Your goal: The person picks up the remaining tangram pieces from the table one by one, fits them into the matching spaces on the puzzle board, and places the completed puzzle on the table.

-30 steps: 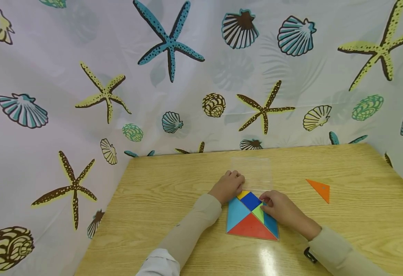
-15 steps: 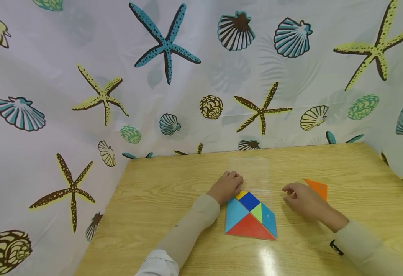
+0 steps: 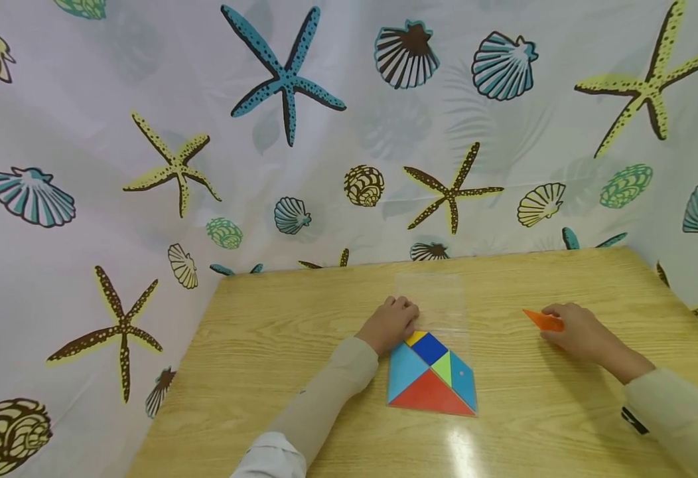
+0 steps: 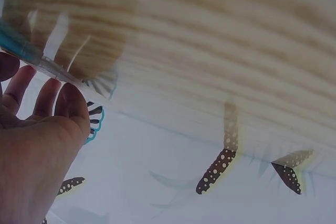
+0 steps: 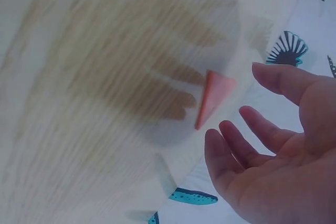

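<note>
A clear plastic tangram case (image 3: pixel 434 300) lies on the table with its transparent lid folded out toward the back. In its near half sit a light blue triangle (image 3: pixel 405 373), a red triangle (image 3: pixel 431 393), a blue square (image 3: pixel 429 348), a green triangle (image 3: pixel 442 367), a blue piece (image 3: pixel 464 385) and a partly covered yellow piece (image 3: pixel 417 337). My left hand (image 3: pixel 388 325) grips the case at its left edge, fingers curled there. Around an orange triangle (image 3: pixel 543 320) hovers my right hand (image 3: pixel 582 335); the right wrist view shows its fingers apart from the triangle (image 5: pixel 216 98).
The wooden table (image 3: pixel 277 332) runs back to a curtain (image 3: pixel 325 166) printed with starfish and shells, which also hangs along both sides. Light reflects off the table near the front.
My right hand has left the blue piece at the case's right side and moved right to the orange triangle. My left hand has stayed at the case.
</note>
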`<state>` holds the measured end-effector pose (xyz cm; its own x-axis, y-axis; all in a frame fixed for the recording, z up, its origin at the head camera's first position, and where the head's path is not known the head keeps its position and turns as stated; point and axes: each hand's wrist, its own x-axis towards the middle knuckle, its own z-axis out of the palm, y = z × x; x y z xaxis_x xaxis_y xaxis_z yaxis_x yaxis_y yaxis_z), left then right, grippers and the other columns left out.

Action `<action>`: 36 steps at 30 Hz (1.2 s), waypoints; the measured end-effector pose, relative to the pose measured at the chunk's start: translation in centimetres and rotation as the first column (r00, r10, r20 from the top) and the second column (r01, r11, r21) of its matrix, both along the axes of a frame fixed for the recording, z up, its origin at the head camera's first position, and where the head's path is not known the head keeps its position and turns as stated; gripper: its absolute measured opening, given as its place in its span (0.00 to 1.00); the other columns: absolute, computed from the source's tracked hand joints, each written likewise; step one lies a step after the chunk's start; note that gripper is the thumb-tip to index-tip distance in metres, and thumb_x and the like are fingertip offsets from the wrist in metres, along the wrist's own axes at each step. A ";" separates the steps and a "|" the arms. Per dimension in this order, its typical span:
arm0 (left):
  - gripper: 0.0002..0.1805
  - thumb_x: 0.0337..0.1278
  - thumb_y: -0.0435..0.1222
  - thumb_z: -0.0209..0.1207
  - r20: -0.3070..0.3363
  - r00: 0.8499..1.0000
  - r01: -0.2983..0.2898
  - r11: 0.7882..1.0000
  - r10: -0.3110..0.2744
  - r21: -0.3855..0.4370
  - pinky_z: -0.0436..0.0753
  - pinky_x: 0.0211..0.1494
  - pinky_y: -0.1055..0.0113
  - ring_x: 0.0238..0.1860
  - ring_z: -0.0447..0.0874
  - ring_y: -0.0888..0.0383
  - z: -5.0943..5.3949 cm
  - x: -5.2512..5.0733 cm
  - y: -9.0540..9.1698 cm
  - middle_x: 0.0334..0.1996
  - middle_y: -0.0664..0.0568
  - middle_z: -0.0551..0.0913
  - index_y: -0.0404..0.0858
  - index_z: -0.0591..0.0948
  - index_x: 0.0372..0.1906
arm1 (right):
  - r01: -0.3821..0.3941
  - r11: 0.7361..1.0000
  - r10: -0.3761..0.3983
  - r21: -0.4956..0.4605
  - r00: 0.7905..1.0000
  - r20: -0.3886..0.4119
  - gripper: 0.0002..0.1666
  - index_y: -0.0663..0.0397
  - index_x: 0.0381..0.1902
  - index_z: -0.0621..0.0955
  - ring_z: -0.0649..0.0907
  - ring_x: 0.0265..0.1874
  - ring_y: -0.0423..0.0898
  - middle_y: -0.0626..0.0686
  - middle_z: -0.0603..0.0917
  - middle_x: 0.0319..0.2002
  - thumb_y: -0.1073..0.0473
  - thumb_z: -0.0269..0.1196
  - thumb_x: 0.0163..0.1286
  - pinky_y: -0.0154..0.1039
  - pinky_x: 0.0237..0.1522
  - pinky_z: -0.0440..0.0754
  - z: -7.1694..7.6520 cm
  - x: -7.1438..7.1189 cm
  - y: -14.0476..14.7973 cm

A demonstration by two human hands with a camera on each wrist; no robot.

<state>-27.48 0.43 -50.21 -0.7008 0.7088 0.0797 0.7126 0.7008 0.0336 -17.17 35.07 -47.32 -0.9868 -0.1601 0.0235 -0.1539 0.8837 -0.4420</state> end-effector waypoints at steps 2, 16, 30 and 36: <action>0.12 0.67 0.41 0.47 -0.004 1.000 0.000 1.000 0.000 0.001 0.71 0.53 0.69 0.48 0.68 0.57 -0.1 0.1 0.0 0.52 0.54 0.73 0.48 0.76 0.50 | 0.003 1.000 -0.003 0.024 1.000 -0.009 0.29 0.78 0.50 0.72 0.76 0.39 0.66 0.73 0.75 0.42 0.60 0.65 0.58 0.57 0.37 0.75 -0.2 -0.1 0.2; 0.12 0.67 0.42 0.46 -0.014 1.000 -0.017 1.000 0.017 -0.004 0.70 0.53 0.68 0.49 0.68 0.58 -0.2 0.5 0.1 0.53 0.54 0.73 0.49 0.75 0.51 | -0.026 0.998 0.025 0.062 1.000 0.019 0.24 0.80 0.44 0.75 0.77 0.36 0.62 0.68 0.78 0.37 0.62 0.64 0.57 0.55 0.37 0.75 -0.7 -1.1 1.2; 0.11 0.67 0.41 0.47 -0.019 1.000 -0.015 1.000 0.015 0.001 0.72 0.51 0.67 0.48 0.69 0.57 0.2 1.0 0.1 0.52 0.54 0.73 0.48 0.75 0.49 | -0.032 0.987 0.032 0.160 0.999 -0.001 0.11 0.67 0.29 0.76 0.70 0.22 0.46 0.53 0.73 0.24 0.62 0.61 0.55 0.42 0.26 0.70 -0.7 -1.2 0.8; 0.11 0.67 0.41 0.46 -0.023 1.000 -0.021 1.000 0.021 -0.001 0.71 0.51 0.68 0.48 0.68 0.57 0.1 1.1 0.1 0.52 0.54 0.73 0.48 0.75 0.49 | -0.045 0.970 0.063 0.239 0.996 -0.069 0.09 0.58 0.21 0.71 0.66 0.17 0.45 0.50 0.69 0.19 0.62 0.59 0.56 0.38 0.22 0.65 -1.2 -1.0 0.5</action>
